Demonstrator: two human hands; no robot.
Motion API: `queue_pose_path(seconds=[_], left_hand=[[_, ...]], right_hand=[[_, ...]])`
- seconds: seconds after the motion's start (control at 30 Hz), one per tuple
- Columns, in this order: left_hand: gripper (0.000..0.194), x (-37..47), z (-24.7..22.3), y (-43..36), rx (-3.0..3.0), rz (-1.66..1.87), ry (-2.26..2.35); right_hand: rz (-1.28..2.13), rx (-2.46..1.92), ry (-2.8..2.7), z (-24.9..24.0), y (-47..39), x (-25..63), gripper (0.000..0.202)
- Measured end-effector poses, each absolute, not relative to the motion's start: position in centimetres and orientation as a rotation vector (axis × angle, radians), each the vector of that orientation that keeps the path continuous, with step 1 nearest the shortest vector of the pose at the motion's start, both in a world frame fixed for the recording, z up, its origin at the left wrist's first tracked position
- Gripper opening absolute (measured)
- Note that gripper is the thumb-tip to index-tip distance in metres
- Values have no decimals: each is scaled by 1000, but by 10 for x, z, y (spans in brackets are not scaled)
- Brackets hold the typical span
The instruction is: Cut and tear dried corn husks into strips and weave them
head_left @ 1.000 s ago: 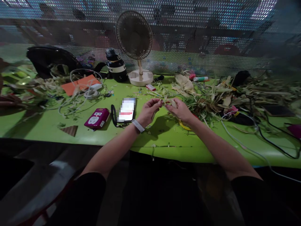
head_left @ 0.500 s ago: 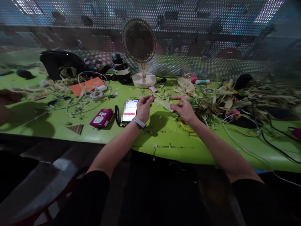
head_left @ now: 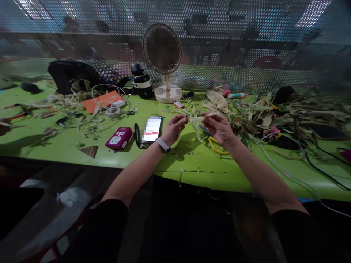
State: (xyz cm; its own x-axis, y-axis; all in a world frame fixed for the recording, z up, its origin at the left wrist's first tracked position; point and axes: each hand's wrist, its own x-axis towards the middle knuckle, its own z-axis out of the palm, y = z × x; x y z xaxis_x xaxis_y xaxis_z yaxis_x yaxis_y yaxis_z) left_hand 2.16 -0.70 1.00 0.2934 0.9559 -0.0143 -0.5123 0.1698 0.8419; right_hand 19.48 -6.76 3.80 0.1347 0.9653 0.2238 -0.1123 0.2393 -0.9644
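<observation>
Between my two hands stretches a pale green strip of corn husk (head_left: pixel 196 119), with a loose piece hanging down from its middle. My left hand (head_left: pixel 174 128), with a light watch strap at the wrist, pinches one end between thumb and fingertips. On the other end, my right hand (head_left: pixel 218 128) is closed in a pinch. Yellow-handled scissors (head_left: pixel 218 148) lie on the green table (head_left: pixel 189 160) under the right hand, partly hidden by it. A lit phone (head_left: pixel 152 129) is left of my left hand. The heap of dried husks (head_left: pixel 248 122) spreads to the right of my right hand.
A fan (head_left: pixel 168 94) and a dark bottle (head_left: pixel 142 82) stand at the back by the perforated screen. Left are a purple case (head_left: pixel 119 138), an orange card (head_left: pixel 102 101) and white cable (head_left: pixel 113 110). Another person's hand (head_left: pixel 4 126) shows at the left edge.
My hands have moved closer together, the left to the right and slightly down. The husk strip now spans between both hands. At far left, the other person's hand has drawn back toward the edge.
</observation>
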Motion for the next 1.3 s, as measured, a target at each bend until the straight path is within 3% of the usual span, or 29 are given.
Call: queue_pose_path(seconds=[0.43,0.73,1.0,1.3], left_hand=[[35,24,14,-20,920,1011,587],[36,27,11,-20,1028,1059,561],[40,29,10,-23,1118,1106,587],[41,28,6,-20,1215,1083,508]], right_hand=[[814,-1141,-1498,35,-65,194,51],[646,-1279,-1501,35,-69,192,28],[714,-1286,-1490,35,-69,191,27],[569,-1287,-1623,34,-70,194,18]])
